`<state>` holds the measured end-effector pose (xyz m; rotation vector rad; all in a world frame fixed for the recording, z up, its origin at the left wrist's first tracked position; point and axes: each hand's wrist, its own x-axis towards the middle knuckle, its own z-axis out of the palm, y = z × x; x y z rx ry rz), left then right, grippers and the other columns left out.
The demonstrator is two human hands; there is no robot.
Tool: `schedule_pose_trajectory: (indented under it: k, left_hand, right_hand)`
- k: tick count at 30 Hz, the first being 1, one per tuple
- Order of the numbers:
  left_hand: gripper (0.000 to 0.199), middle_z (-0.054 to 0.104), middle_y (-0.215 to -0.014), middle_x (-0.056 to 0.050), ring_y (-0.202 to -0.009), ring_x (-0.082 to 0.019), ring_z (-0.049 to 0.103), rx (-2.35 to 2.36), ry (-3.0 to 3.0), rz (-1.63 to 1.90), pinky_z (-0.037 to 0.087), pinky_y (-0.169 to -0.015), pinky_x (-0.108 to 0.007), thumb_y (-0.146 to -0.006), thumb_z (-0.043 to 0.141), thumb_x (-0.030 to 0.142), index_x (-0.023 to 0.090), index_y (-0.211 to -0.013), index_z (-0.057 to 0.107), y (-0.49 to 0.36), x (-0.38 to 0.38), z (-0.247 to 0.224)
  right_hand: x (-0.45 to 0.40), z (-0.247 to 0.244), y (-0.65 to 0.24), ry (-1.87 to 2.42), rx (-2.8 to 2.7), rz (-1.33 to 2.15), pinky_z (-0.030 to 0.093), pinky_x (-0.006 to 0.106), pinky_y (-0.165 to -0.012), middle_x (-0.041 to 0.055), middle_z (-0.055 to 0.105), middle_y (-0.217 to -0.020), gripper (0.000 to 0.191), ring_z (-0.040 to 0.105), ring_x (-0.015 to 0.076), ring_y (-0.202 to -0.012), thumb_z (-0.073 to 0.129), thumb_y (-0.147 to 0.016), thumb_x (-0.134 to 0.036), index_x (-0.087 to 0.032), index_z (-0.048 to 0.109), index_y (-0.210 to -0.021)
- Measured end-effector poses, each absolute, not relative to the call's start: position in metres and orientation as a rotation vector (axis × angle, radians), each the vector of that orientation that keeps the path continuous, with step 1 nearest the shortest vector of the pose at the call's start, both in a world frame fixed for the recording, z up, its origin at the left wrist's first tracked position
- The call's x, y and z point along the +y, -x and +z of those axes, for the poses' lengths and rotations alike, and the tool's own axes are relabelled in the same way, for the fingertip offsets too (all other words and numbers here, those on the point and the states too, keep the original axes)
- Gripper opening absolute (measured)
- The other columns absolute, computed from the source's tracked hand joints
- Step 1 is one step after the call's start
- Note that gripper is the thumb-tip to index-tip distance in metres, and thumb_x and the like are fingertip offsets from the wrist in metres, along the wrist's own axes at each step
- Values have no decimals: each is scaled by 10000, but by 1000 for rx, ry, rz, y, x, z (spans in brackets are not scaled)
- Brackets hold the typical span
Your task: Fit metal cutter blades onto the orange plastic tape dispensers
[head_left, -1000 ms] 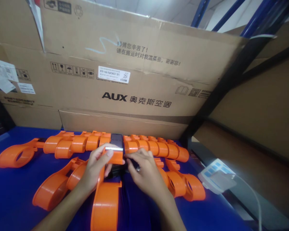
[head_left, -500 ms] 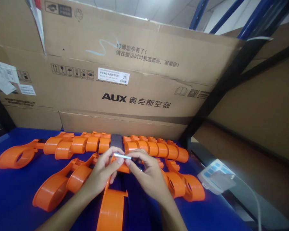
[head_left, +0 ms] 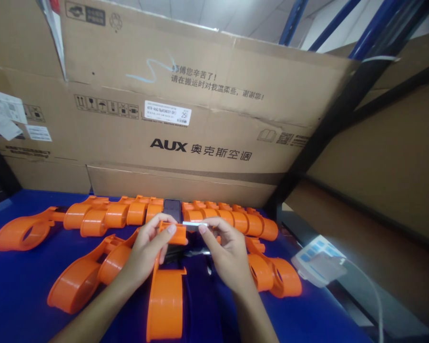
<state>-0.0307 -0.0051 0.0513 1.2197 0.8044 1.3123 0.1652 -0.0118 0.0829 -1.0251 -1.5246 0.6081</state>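
Note:
My left hand (head_left: 146, 252) grips the upper end of an orange plastic tape dispenser (head_left: 166, 300), thumb on top and fingers behind. Its broad curved ring hangs down toward me. Between the thumb and fingers of my right hand (head_left: 230, 252) is a small, light metal serrated blade (head_left: 193, 224). The blade lies roughly level, just right of the dispenser's upper end; whether they touch I cannot tell. Below and between my hands lies something dark with a shiny metallic part (head_left: 196, 252), partly hidden.
Similar orange dispensers (head_left: 116, 215) stand in rows on the blue table (head_left: 17, 290) to both sides. A dark phone-like slab (head_left: 172, 208) lies in the back row. Behind stands a large cardboard panel (head_left: 121, 138). A white power strip (head_left: 320, 262) with a cable is at right.
My hands have moved apart. The serrated blade has shifted right and slightly up with my right hand, uncovering the dispenser's upper end in my left.

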Motion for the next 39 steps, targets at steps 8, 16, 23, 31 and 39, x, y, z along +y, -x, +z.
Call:
schedule_pose_trajectory:
  k: [8, 16, 23, 31, 39]
  left_hand:
    - [258, 687, -608, 18, -337, -50, 370, 691, -1040, 1401, 262, -431, -193, -951, 638, 446, 207, -1034, 586, 34, -6, 63]
    - [259, 651, -556, 33, -350, -56, 361, 717, -1059, 1389, 304, -450, -185, -956, 624, 453, 207, -1034, 605, 33, -7, 63]
    - [260, 675, -607, 25, -362, -59, 371, 727, -1037, 1385, 339, -468, -197, -939, 651, 454, 218, -1042, 610, 33, -10, 65]
    - [397, 657, -548, 12, -384, -100, 470, 798, -991, 1506, 355, -463, -216, -916, 653, 559, 191, -1066, 647, 29, -5, 65]
    - [633, 687, -604, -2, -430, -132, 536, 793, -844, 1602, 454, -510, -251, -888, 596, 723, 177, -1206, 619, 23, 0, 60]
  right_hand:
    - [-2, 79, -202, 1174, -1409, 342, 447, 308, -698, 13, 643, -763, 115, 577, 195, -735, 638, -882, -292, -203, 662, -814]
    - [-8, 84, -210, 1412, -2058, 267, 433, 331, -722, 4, 646, -712, 123, 590, 222, -768, 596, -786, -164, -234, 666, -712]
    - [-10, 81, -210, 1433, -2144, 280, 448, 335, -734, 4, 695, -751, 126, 621, 230, -797, 621, -822, -157, -246, 700, -781]
    - [-17, 93, -198, 1156, -1943, 332, 487, 339, -764, 25, 673, -799, 200, 623, 204, -788, 551, -1001, -299, -221, 680, -870]
    - [-32, 99, -177, 640, -2256, 755, 467, 440, -1123, 114, 577, -1469, 984, 577, 317, -1313, 899, -698, -568, -281, 463, -1533]
